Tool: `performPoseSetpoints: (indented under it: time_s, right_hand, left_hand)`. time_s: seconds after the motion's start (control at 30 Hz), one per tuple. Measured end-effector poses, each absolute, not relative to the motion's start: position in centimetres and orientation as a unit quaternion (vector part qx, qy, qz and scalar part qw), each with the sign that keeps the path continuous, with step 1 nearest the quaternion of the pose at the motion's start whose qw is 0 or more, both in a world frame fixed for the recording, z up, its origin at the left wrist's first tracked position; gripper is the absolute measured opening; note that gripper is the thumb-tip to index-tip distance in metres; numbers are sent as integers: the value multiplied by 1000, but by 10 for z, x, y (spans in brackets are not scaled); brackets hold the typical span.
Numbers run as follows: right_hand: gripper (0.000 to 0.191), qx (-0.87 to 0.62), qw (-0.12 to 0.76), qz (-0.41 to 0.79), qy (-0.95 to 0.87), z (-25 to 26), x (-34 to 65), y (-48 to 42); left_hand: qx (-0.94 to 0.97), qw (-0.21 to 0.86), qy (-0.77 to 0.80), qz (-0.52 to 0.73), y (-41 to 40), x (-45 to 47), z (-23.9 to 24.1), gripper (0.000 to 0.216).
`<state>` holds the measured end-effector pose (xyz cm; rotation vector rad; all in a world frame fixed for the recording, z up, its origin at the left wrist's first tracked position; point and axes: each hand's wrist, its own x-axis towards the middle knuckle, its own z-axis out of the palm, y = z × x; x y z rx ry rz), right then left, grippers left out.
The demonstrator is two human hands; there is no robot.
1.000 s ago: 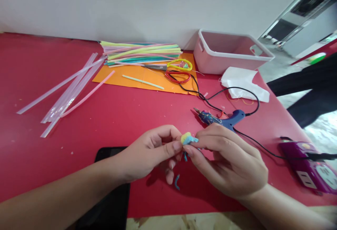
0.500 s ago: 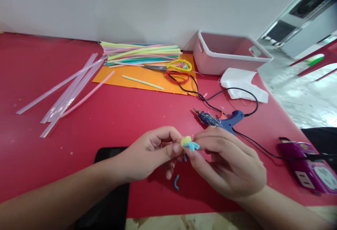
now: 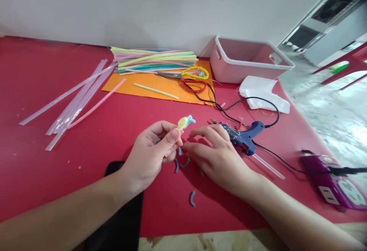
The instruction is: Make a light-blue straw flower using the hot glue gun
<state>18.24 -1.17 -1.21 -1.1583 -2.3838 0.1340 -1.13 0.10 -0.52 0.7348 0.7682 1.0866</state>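
My left hand (image 3: 156, 149) pinches a small yellow-and-blue pipe cleaner figure (image 3: 183, 122) between thumb and fingers. Its yellow part is rounded, and short blue ends stick out to the right. My right hand (image 3: 216, 149) is held low over the red table, palm down, fingers stretched and holding nothing. Short cut blue pipe cleaner pieces (image 3: 176, 165) lie below and between the hands, one of them (image 3: 192, 199) nearer the front edge. Just beyond my right hand rests a dark blue hot glue gun (image 3: 249, 137) with a clear glue stick (image 3: 269, 167) at its back.
A bundle of coloured pipe cleaners (image 3: 155, 59) and scissors (image 3: 193, 85) lie on an orange envelope (image 3: 120, 84). Clear glue sticks (image 3: 83, 101) are at left. A pink bin (image 3: 243, 69), white paper (image 3: 262, 92), a purple power strip (image 3: 329, 184) and a black phone (image 3: 123, 209) surround the hands.
My right hand has let go of the pipe cleaner figure and moved left and down to the table. My left hand has raised the figure up and to the left.
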Motion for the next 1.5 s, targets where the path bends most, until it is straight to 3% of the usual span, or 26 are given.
performPoseSetpoints:
  time_s: [0.13, 0.47, 0.7, 0.87, 1.07, 1.3, 1.5]
  right_hand:
    - [21, -432, 180, 80, -880, -10, 178, -14]
    - [22, -404, 174, 63, -896, -11, 176, -17]
    - [19, -408, 309, 123, -850, -5, 182, -16]
    - [32, -405, 373, 134, -824, 0, 184, -16]
    - [14, -459, 427, 172, -760, 6, 184, -24]
    - [25, -445, 498, 277, -691, -2, 188, -35]
    - [19, -408, 478, 147, -763, 12, 187, -31]
  left_hand:
    - [363, 703, 375, 483, 0, -12, -7, 26]
    - [353, 714, 378, 473, 1, -10, -3, 27]
    - [383, 713, 394, 436, -1, -13, -5, 28]
    - [368, 744, 374, 413, -1, -13, -4, 30]
    - [345, 783, 334, 396, -2, -11, -4, 36]
    - [352, 798, 336, 356, -3, -11, -5, 34]
    - [378, 792, 344, 333, -3, -10, -4, 33]
